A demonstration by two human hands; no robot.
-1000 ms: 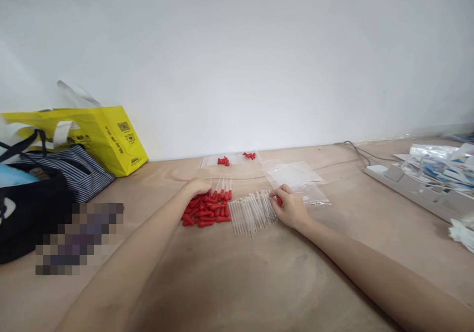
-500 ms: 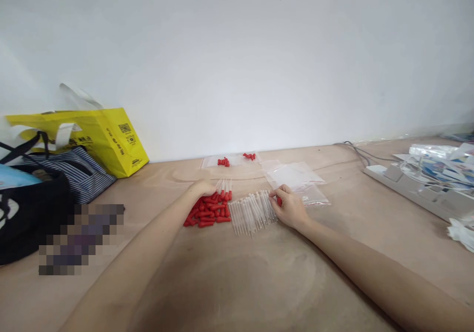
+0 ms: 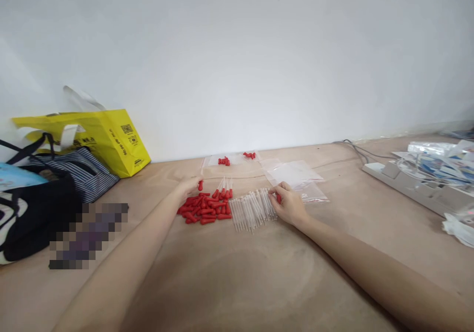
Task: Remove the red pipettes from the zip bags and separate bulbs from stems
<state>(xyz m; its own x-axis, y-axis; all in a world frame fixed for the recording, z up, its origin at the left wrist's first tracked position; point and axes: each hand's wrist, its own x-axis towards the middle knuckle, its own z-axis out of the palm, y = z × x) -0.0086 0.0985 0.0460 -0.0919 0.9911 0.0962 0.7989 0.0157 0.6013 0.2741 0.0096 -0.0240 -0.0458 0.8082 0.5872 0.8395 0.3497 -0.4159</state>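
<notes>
My left hand [image 3: 189, 187] is above the far left edge of a heap of red rubber dropper bulbs [image 3: 207, 211], its fingers closed on one red rubber bulb [image 3: 200, 185]. Beside the heap, clear glass dropper tubes [image 3: 249, 210] lie side by side in a spread-out pile. At the right end of that pile rests my right hand [image 3: 289, 205], fingers curled round another red bulb, with the fingertips by the tubes. Whether it also grips a tube I cannot tell. Several droppers with bulbs fitted [image 3: 224, 190] lie just behind the heap.
At the back, a clear bag [image 3: 237, 159] bears more red-bulbed droppers. Flat plastic zip bags [image 3: 296, 174] lie behind my right hand. A yellow bag [image 3: 122, 139], a striped pouch [image 3: 92, 169] and a black bag [image 3: 40, 213] stand left. A power strip [image 3: 407, 184] is at right.
My left hand has moved left, off the heap, and a red bulb now shows at its fingertips. My right hand stays by the tubes. The view has shifted slightly.
</notes>
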